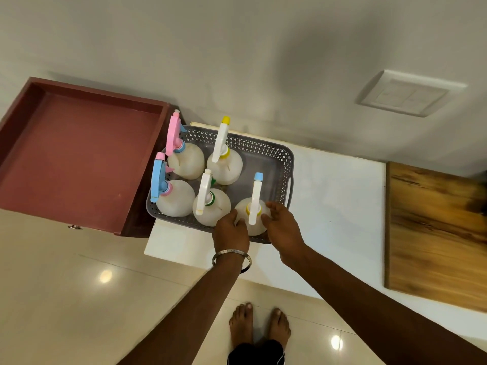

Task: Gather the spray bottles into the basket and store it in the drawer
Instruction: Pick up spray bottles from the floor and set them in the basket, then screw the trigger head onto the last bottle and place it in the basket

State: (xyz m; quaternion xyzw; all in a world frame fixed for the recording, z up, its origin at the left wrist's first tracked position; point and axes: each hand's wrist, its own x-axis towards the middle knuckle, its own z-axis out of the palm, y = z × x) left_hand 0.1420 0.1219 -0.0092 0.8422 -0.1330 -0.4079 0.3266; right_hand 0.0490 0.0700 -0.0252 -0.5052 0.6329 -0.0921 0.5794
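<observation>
A grey perforated basket (266, 151) stands on the white counter (337, 196) and holds several white spray bottles. The nearest one, a white bottle with a blue nozzle tip and a yellow collar (253, 206), stands at the basket's near right corner. My left hand (230, 227) grips its left side, a metal bangle on the wrist. My right hand (280, 225) grips its right side. The other bottles have pink, blue, yellow and green parts and stand upright. The open dark red drawer (79, 159) lies just left of the basket, with nothing in it.
A wooden board (434, 233) lies on the counter at the right. A wall switch plate (411, 94) sits on the wall behind. Below the counter are glossy floor tiles and my bare feet (259, 322).
</observation>
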